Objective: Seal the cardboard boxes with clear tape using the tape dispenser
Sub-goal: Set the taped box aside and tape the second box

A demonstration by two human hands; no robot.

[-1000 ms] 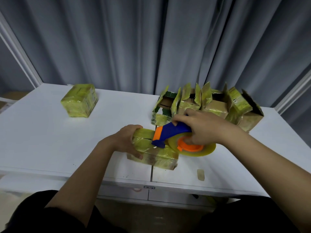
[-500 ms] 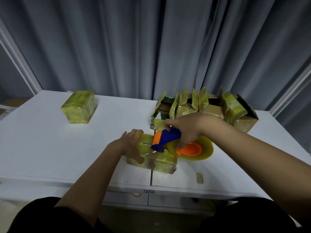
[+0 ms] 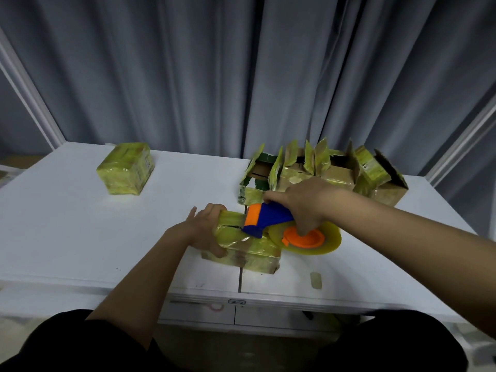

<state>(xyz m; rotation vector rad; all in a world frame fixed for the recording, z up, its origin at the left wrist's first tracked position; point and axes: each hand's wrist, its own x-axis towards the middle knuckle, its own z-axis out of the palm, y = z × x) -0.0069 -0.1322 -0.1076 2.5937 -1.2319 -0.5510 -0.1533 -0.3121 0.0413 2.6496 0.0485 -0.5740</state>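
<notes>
Taping mid-seam: left hand (image 3: 205, 232) grips the box (image 3: 243, 247) at the table's (image 3: 80, 237) front edge, right hand (image 3: 303, 204) wrapped around the tape dispenser (image 3: 271, 218) on top. Keep it pressed flat, pull straight along the flaps.

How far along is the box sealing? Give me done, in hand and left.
Done: one taped box sits apart at the table's far left, flaps shut.
In hand: the left hand steadies the near box while the right hand holds the tape dispenser on its top.
Left: the open boxes clustered at the far right, flaps up. How many is hard to tell.
</notes>
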